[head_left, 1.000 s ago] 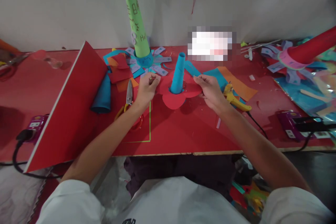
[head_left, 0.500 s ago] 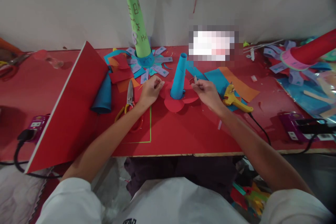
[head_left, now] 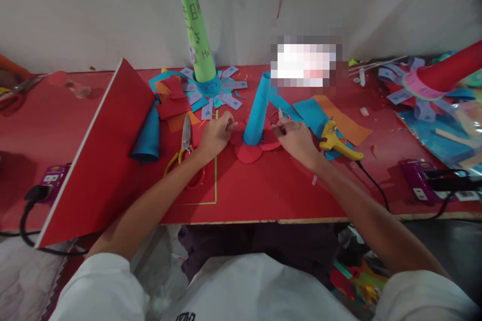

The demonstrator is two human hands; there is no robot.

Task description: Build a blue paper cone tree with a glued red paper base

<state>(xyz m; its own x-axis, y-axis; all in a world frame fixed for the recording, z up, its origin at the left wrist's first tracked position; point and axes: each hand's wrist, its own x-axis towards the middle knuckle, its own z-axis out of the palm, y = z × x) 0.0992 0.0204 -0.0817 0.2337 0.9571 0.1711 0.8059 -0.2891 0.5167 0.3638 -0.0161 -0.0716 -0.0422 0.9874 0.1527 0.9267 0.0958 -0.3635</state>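
A blue paper cone point(head_left: 257, 110) stands nearly upright, its top leaning slightly right, in the middle of a red paper flower point(head_left: 248, 153) with rounded petals. My left hand point(head_left: 219, 133) pinches the flower's left edge, fingers closed. On the opposite side my right hand point(head_left: 293, 136) has its fingers closed at the flower's right edge. The fingertips cover the parts of the petals they hold. Left of my left hand lie scissors point(head_left: 186, 140) with yellow and red handles. A yellow glue gun point(head_left: 339, 144) rests to the right of my right hand.
A tall green paper cone point(head_left: 198, 35) stands at the back among paper scraps point(head_left: 173, 103). A red board point(head_left: 101, 160) leans at the left beside a blue roll point(head_left: 147, 135). Purple power strips point(head_left: 417, 185) sit at both sides; the glue gun's cord runs over the front edge.
The red flower and blue cone have shifted and tilted slightly, with the cone's top now farther right and higher. Both hands have moved a little with the flower.
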